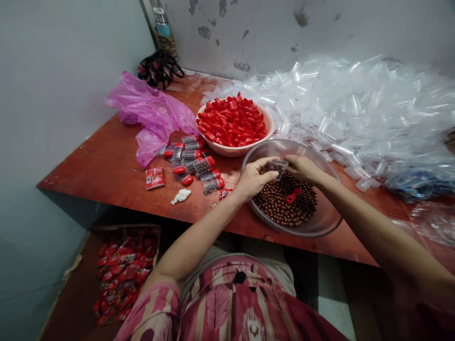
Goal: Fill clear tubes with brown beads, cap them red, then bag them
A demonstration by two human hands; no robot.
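- While both hands meet over the metal bowl (322, 222), the left hand (253, 179) and the right hand (302, 168) share one small clear tube (277, 166), each grip closed on an end of it with fingertips pinched round the plastic.
- The tube hangs just above the brown chocolate balls (280, 203) that fill the bowl's bottom; it looks partly filled with them, though I cannot tell how full.
- A red cap (293, 196) lies loose on top of the balls, just below the hands.
- By my reading, the step in hand is filling: the tube is being loaded or topped up and has no cap on it yet.
- The next move would call for one hand to keep the tube steady and mouth-up while the other frees itself to fetch a cap, from the one in the bowl or from the pink bowl of red caps (232, 122) just behind.
- Finished capped tubes (202, 163) lie in a cluster on the counter (106, 166) to the left of the bowls, so a closed one would likely go there.
- A large heap of empty clear tubes (355, 104) spreads along the wall on the right, within reach of the right hand.
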